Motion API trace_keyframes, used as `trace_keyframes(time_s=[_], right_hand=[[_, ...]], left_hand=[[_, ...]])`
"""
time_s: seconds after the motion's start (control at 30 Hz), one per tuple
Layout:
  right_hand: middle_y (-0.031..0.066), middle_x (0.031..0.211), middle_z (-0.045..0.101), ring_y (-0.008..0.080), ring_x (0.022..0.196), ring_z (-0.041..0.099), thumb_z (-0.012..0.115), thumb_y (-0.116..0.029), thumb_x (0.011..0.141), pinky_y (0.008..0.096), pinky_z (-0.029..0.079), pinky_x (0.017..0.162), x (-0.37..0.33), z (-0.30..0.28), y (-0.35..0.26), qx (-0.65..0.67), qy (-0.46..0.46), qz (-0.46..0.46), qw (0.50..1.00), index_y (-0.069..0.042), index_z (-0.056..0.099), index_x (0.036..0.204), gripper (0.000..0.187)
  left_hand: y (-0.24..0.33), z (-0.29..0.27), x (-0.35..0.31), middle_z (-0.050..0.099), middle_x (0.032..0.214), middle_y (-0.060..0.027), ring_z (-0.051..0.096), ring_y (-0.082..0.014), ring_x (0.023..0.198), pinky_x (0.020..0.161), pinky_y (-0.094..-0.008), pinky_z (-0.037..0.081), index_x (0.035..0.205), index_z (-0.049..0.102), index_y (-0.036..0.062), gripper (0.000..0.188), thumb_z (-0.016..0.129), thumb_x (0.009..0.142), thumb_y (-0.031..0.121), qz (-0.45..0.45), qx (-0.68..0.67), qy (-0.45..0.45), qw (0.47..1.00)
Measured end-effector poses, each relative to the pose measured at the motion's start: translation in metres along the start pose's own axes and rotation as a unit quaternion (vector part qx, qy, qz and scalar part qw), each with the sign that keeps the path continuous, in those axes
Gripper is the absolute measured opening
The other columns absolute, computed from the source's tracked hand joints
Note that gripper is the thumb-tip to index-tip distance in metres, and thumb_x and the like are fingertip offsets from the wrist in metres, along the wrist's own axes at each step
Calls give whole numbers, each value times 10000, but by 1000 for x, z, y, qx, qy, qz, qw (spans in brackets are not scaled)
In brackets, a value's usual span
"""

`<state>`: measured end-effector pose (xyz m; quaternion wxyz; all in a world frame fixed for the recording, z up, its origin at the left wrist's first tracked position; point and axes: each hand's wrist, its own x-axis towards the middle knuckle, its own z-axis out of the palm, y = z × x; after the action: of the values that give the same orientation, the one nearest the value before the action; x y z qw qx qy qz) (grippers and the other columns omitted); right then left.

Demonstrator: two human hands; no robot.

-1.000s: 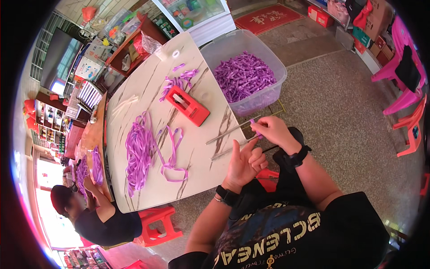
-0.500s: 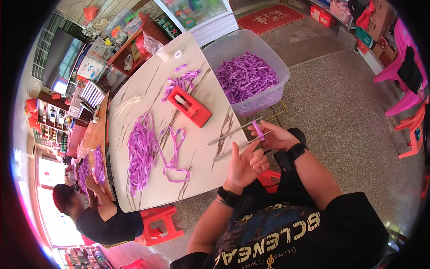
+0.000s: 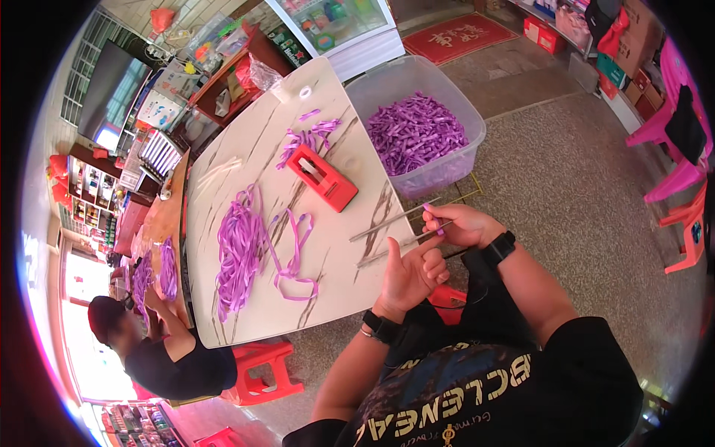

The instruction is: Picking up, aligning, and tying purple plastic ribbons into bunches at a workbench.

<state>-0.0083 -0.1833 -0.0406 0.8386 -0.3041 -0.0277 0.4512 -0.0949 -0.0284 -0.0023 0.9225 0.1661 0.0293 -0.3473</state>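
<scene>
Two thin parallel metal rods [image 3: 383,224] reach over the table's right edge, and a short band of purple ribbon [image 3: 440,226] is wrapped across their near ends. My right hand [image 3: 463,225] closes its fingers and thumb on that ribbon, partly covering it. My left hand [image 3: 412,277] is just below the rods, thumb up and index finger stretched toward the ribbon, the other fingers curled. Whether that fingertip touches the ribbon I cannot tell. Left of the rods, a loose ribbon loop [image 3: 296,298] and a large tangled ribbon pile [image 3: 240,257] lie on the table.
A red tape dispenser [image 3: 324,179] sits on the marble-patterned table [image 3: 339,279], beside cut ribbon pieces [image 3: 307,140]. A clear plastic bin [image 3: 477,138] full of short purple ribbon pieces stands beyond the right edge. At left, another person [image 3: 167,346] handles ribbon near a red stool [image 3: 264,372].
My right fingers have moved from beside the ribbon to close over it at the rod ends. My left hand keeps nearly the same pose. The whole view has shifted slightly.
</scene>
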Motion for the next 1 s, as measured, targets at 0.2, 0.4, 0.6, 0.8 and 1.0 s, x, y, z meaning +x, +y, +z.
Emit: trace_keyframes(time_s=[0.2, 0.4, 0.6, 0.8, 1.0], right_hand=[[-47, 621, 459, 97, 646, 449, 466, -267, 889, 262, 392, 691, -9, -16, -5, 15, -10, 3, 1000, -106, 496, 758, 210], [-20, 613, 515, 125, 685, 544, 460, -303, 890, 245, 420, 653, -105, -20, -45, -61, 248, -125, 959, -61, 558, 838, 266], [66, 639, 588, 152, 670, 581, 435, -269, 891, 249, 433, 669, -117, 53, -32, -273, 62, -16, 960, 24, 607, 784, 356], [48, 660, 602, 92, 575, 557, 421, -282, 895, 210, 423, 616, -102, 87, -23, -356, -12, 26, 934, 22, 611, 762, 382], [48, 761, 611, 114, 675, 573, 516, -227, 856, 242, 445, 640, -94, 96, -8, -432, 31, -123, 893, 13, 550, 956, 262]], left_hand=[[-5, 3, 1, 337, 645, -10, 355, -148, 619, 656, -278, 341, 1246, 320, -40, 845, 237, 795, 670, -3, 1, -8, 1000], [-3, 2, -2, 317, 633, 5, 342, -123, 601, 652, -284, 338, 1295, 273, -26, 850, 267, 798, 663, -33, 42, -5, 999], [-5, 23, -2, 448, 843, -3, 445, -80, 746, 694, -224, 396, 1328, 279, 82, 482, 462, 899, 205, 53, 343, 13, 938], [2, 53, -12, 557, 877, -31, 521, -74, 785, 722, -223, 422, 1168, 457, 41, 330, 529, 845, 45, 111, 469, -27, 876], [10, 45, -41, 579, 799, -6, 550, -68, 715, 652, -200, 452, 1000, 549, 11, 178, 566, 827, 52, 193, 486, 59, 850]])
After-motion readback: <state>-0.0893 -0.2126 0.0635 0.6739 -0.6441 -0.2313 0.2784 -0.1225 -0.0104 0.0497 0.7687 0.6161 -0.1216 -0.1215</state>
